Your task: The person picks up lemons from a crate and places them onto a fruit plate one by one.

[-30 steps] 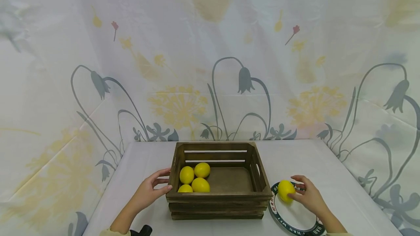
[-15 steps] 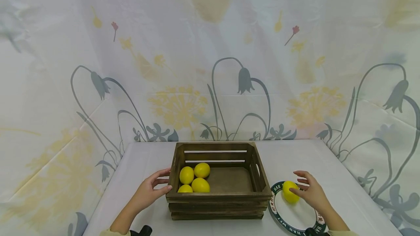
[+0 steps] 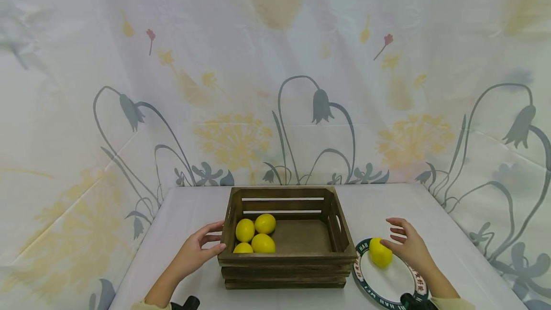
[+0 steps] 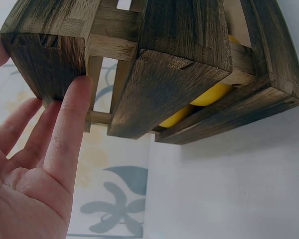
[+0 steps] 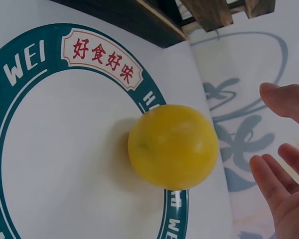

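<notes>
Backed off from the yellow lemon (image 5: 173, 147) since the earlier frame, the right hand (image 3: 412, 249) is spread, its thumb and fingers apart from the fruit. That lemon sits on the white plate (image 5: 74, 149), toward the far side, near the green lettered rim. Just left of the plate stands a dark slatted wooden crate (image 3: 286, 270), four more lemons (image 3: 263, 243) grouped in its left part. At the crate's left side, the left hand (image 3: 195, 251) rests extended fingers on the wood. Beyond the white tabletop (image 3: 383, 204) hangs a flower-printed backdrop (image 3: 254, 99).
</notes>
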Motion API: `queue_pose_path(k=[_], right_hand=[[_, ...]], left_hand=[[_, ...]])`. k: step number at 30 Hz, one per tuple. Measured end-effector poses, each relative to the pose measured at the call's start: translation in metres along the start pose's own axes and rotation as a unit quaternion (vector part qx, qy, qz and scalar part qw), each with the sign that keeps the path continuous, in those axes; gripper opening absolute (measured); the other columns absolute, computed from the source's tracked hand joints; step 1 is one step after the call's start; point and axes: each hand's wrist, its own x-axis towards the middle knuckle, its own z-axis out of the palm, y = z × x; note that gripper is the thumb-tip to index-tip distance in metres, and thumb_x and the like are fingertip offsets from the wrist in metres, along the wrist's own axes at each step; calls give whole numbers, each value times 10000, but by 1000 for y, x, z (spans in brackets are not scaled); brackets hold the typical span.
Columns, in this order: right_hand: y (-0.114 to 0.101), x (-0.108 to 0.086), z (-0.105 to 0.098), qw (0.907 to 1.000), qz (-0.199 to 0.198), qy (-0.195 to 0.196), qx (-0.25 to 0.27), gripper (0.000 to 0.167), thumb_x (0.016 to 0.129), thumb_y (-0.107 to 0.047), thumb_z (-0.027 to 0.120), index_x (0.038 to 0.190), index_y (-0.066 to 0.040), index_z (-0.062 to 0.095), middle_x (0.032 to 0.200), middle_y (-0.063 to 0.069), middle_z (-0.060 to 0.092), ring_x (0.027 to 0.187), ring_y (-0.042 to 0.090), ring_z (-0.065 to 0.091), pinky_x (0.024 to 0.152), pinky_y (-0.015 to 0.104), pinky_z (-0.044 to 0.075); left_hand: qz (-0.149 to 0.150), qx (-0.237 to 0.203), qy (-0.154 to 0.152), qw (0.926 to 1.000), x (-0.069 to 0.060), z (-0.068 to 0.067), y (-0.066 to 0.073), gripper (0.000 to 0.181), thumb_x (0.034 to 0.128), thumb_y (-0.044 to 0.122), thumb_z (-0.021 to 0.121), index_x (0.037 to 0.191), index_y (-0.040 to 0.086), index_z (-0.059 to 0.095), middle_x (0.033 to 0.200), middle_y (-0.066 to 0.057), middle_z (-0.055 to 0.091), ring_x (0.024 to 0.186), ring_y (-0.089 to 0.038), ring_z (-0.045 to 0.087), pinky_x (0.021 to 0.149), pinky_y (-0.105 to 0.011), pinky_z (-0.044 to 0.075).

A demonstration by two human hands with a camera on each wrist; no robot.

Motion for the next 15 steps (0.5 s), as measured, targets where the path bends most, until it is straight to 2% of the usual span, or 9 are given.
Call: queue_pose_path(k=[7,11,15], right_hand=[[-6,2,-3,10000,13,43,17,664,793,-159,750,1299,43,371,1282,291,393,1094,488,474,851,498,463],[-7,5,-5,9997,-90,202,42,623,788,-125,749,1280,27,399,1252,282,418,1058,476,498,816,499,485],[-15,6,-8,9998,-136,129,33,636,811,-145,732,1305,34,375,1284,291,394,1092,489,474,852,511,457]], left_hand=[[39,12,-14,10000,0,0,0,549,861,118,672,1340,-19,441,1281,-249,473,1079,-379,537,779,-289,521],[-47,26,41,10000,0,0,1,549,853,134,684,1334,-3,457,1276,-221,489,1072,-353,547,778,-273,517],[-69,33,50,10000,-1,0,2,555,850,137,687,1336,-2,457,1278,-219,487,1071,-351,546,779,-264,514]])
